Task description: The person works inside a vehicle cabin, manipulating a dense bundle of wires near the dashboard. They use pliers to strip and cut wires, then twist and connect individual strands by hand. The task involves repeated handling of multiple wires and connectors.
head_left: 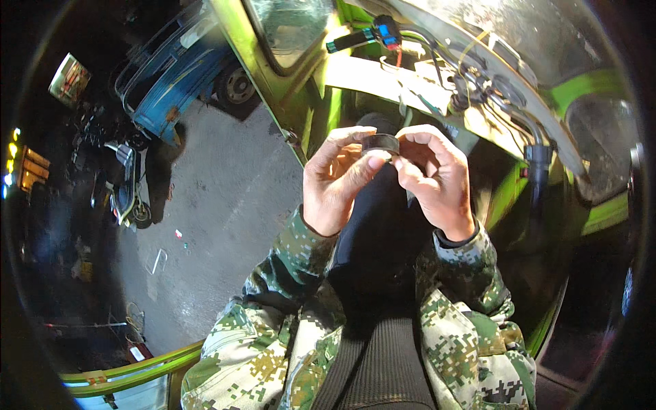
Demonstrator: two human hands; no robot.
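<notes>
Green vehicle cab [301,89] is surrounding the seated person | left hand [335,181] and right hand [434,181] are pinching a black tape roll [380,143] between their fingers at chest height | step seems to be finding the tape end; peeling needs a steady grip

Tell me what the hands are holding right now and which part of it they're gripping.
Both hands hold a small black roll of tape: the left hand pinches its left edge between thumb and fingers, and the right hand grips its right side.
</notes>
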